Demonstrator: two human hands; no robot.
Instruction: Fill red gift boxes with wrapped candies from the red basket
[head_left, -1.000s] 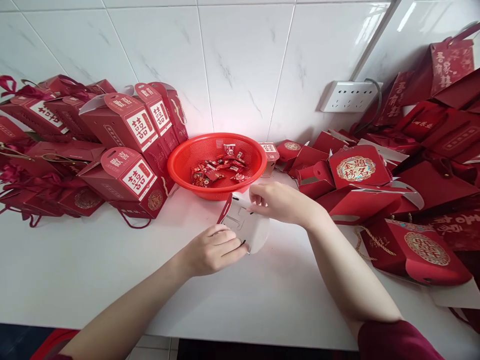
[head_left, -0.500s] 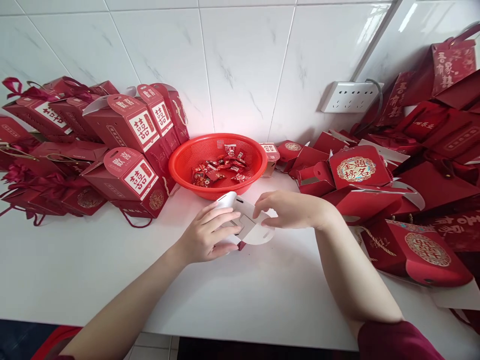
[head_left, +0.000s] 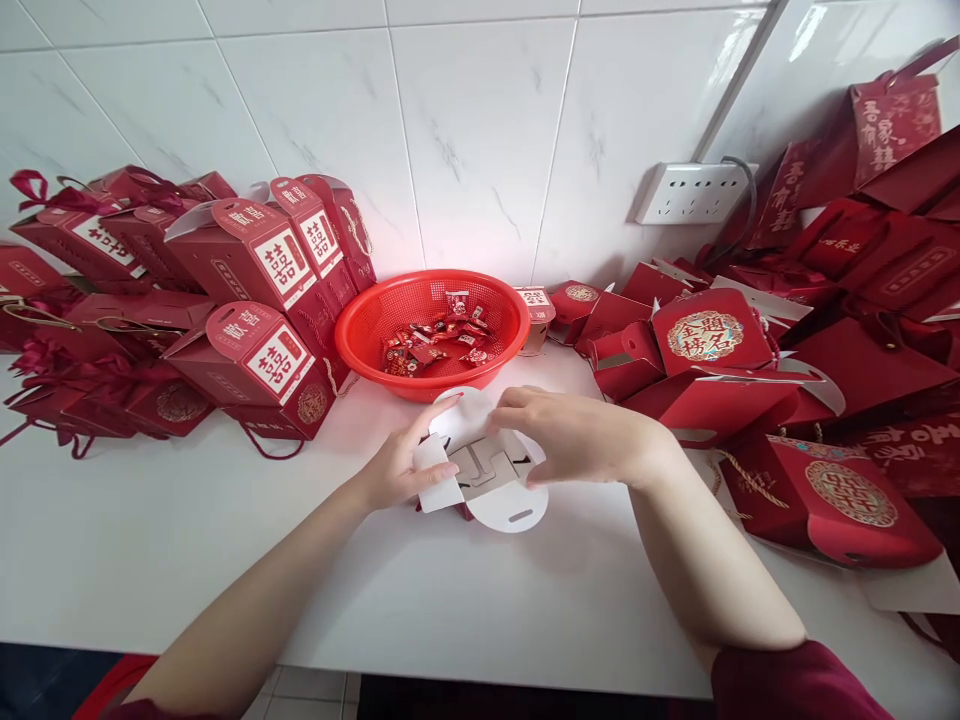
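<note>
An opened gift box (head_left: 487, 470) stands on the white table below the basket, its white inner side and flaps facing up. My left hand (head_left: 405, 465) grips the box's left flap, thumb inside and fingers behind. At the box's right and back side, my right hand (head_left: 551, 430) has its fingers curled over the edge, thumb near the right flap. A rounded flap with a slot hangs toward me. Behind the box sits a red plastic basket (head_left: 352, 345) with several wrapped candies (head_left: 431, 345) in it.
Stacked red boxes (head_left: 274, 365) stand at the left. A pile of red boxes (head_left: 709, 335) covers the right side, one with a rope handle near the front. A white power strip (head_left: 697, 193) is on the tiled wall. The white table (head_left: 450, 610) has its edge in front.
The box has opened wider, with its flaps spread and its inside showing more. My left hand has moved from over the box to its left flap. The view has shifted slightly.
</note>
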